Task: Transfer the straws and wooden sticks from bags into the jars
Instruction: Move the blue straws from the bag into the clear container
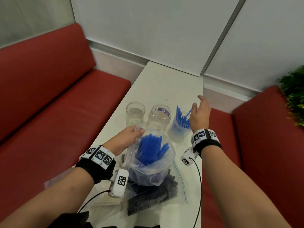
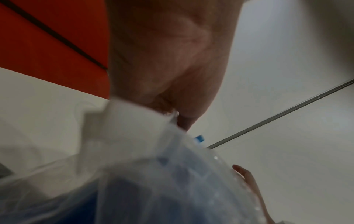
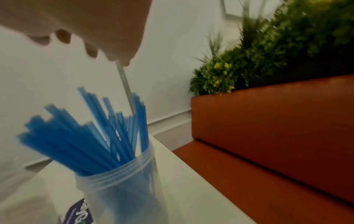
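My left hand [image 1: 137, 130] grips the rim of a clear plastic bag [image 1: 151, 155] full of blue straws [image 1: 148, 145], holding it up near the table's front. In the left wrist view the palm [image 2: 166, 60] pinches the bag's edge [image 2: 172, 174]. My right hand [image 1: 199, 104] hovers with spread, straight fingers over a plastic jar [image 1: 178, 129] that holds several blue straws [image 3: 86, 144]. One blurred straw [image 3: 125, 84] hangs from the fingertips [image 3: 118, 59] into that jar [image 3: 118, 181]. Two clear jars [image 1: 135, 112] [image 1: 160, 116] stand empty to its left.
Under the held bag lies a bag of black straws [image 1: 153, 193], and beside it a pale flat bag [image 1: 111, 201]. The narrow white table [image 1: 164, 83] runs between red benches [image 1: 57, 104] [image 1: 263, 129]. A green plant [image 1: 294, 96] stands at the right.
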Demonstrator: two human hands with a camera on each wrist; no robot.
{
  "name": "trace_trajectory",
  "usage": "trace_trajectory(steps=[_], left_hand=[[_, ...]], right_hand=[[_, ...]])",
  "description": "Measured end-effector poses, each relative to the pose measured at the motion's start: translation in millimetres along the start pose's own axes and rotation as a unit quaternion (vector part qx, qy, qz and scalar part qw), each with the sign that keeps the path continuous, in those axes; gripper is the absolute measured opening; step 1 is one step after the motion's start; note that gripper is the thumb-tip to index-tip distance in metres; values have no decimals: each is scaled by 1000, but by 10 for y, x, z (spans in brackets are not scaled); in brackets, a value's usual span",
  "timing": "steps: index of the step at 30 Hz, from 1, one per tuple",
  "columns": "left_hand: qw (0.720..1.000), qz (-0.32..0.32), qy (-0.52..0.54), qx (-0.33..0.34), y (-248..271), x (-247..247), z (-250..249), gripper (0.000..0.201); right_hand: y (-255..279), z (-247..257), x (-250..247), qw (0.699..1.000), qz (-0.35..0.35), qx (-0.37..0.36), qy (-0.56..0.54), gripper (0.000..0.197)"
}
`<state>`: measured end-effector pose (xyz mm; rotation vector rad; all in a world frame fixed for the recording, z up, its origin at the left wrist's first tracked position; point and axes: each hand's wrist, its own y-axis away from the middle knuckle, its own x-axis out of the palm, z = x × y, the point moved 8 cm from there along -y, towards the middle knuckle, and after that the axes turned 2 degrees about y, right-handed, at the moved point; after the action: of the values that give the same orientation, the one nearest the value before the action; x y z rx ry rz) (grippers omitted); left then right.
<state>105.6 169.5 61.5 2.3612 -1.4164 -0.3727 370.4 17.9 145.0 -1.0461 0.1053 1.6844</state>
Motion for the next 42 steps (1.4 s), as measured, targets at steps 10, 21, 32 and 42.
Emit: trace_trajectory(steps=[10, 21, 32, 42], left_hand=[[1000, -3, -17, -1, 6, 37, -27, 31], [995, -97, 32, 0, 37, -28, 70, 36], [992, -122, 32, -23, 175, 154, 146, 54], [995, -96, -19, 6, 243, 284, 117, 43]], right_hand=[[291, 156, 115, 983, 118, -18, 137, 59], [1692, 318, 220, 886, 428, 177, 10, 23], [2121, 879, 169, 947, 249, 82, -186, 71], [2494, 521, 408, 921, 233, 157, -271, 76]])
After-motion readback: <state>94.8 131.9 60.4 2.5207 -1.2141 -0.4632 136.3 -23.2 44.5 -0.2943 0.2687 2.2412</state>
